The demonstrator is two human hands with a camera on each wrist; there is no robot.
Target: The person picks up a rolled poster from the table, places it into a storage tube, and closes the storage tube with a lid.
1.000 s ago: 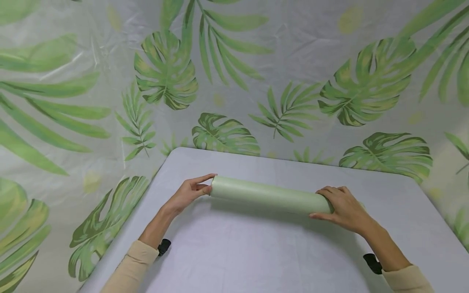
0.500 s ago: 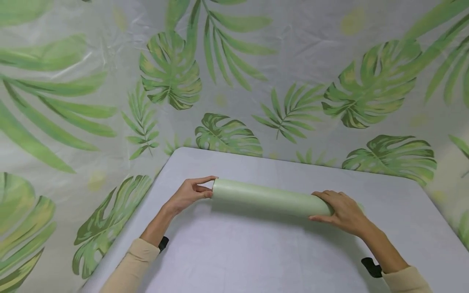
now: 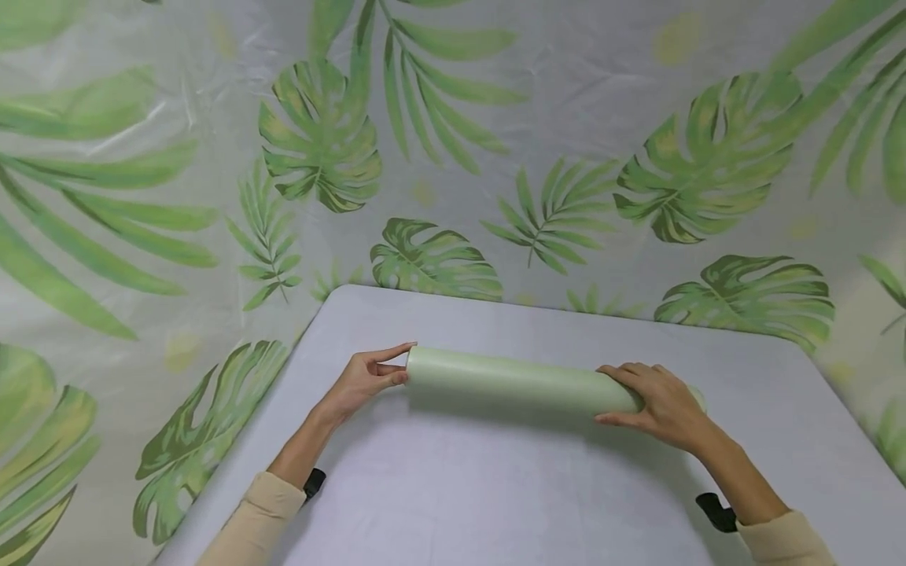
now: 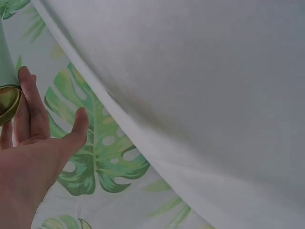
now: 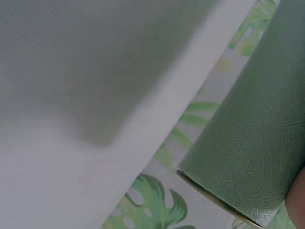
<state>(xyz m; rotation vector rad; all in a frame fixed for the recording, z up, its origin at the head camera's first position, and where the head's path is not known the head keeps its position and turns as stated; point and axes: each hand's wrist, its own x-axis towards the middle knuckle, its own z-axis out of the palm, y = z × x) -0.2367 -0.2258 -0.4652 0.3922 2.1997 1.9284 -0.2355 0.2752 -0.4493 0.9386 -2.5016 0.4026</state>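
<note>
In the head view, a long pale green rolled-up mat (image 3: 510, 380) is held above the white table, tilted slightly down to the right. Its surface looks finely creased like leather in the right wrist view, where the roll (image 5: 248, 138) ends in a thin edge. The left hand (image 3: 361, 383) holds the left end with its fingertips, one at the upper rim and the thumb lower. A golden inner side shows in that end in the left wrist view. Around the right part, the right hand (image 3: 661, 402) grips with fingers over the top and thumb below.
A white-covered table (image 3: 488, 487) with rounded corners lies under the hands. Behind and beside it hangs a leaf-patterned sheet (image 3: 453, 189). Black wrist devices, one at the left wrist (image 3: 314, 483) and one at the right wrist (image 3: 716, 512), sit by the sleeves.
Both hands keep their hold on the rolled-up mat. Its left end sits very slightly lower than a second ago; the right hand has shifted a touch to the left.
</note>
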